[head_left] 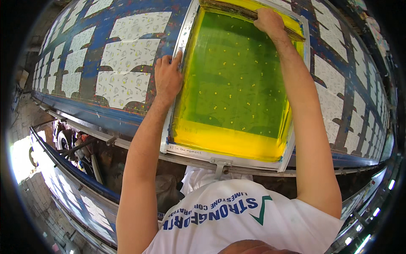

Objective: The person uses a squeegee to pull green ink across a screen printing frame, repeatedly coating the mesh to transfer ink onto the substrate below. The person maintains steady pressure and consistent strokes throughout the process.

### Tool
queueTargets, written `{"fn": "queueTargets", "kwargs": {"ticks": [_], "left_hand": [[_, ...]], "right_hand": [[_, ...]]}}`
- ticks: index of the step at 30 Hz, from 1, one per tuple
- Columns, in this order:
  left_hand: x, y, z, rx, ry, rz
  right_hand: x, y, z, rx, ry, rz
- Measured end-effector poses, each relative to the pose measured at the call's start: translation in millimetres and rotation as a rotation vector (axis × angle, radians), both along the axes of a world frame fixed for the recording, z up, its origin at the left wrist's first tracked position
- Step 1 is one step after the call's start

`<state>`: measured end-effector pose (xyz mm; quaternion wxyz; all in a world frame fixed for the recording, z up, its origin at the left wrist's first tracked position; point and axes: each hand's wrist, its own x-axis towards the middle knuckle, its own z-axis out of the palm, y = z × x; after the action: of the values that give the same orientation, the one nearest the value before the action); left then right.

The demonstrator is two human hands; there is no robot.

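A screen printing frame (245,164) with pale metal rails lies on the long table in front of me. Its mesh (230,80) looks green with small yellow marks, and bright yellow ink (228,137) coats the near end. At the far end, my right hand (269,22) is closed round a squeegee (230,9), a long brown bar stained with yellow that spans the frame's width. My left hand (168,78) holds the frame's left rail, its index finger stretched along the metal and the other fingers curled.
White printed cloth pieces (122,88) lie in rows on the dark, blue-stained table (114,116), left and right of the frame. A metal bracket (220,162) joins the frame's near rail at the table-edge rail. Behind me at lower left stands another table (95,211) with pale pieces.
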<state>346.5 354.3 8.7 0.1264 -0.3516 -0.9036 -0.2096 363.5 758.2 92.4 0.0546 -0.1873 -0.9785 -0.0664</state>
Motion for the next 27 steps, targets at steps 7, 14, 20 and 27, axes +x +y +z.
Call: {"fn": "queueTargets", "kwargs": {"ticks": [7, 14, 20, 27], "left_hand": [[-4, 5, 5, -0.046, 0.031, -0.024], [-4, 5, 4, -0.09, 0.035, -0.007], [-6, 5, 3, -0.041, -0.015, -0.008], [-3, 3, 3, -0.04, -0.04, -0.005]], "right_hand": [[47, -38, -17, -0.036, 0.085, 0.111], [13, 15, 21, -0.098, 0.009, 0.069], [-22, 70, 12, -0.062, 0.053, 0.046], [-31, 85, -4, -0.101, -0.049, -0.007]]}}
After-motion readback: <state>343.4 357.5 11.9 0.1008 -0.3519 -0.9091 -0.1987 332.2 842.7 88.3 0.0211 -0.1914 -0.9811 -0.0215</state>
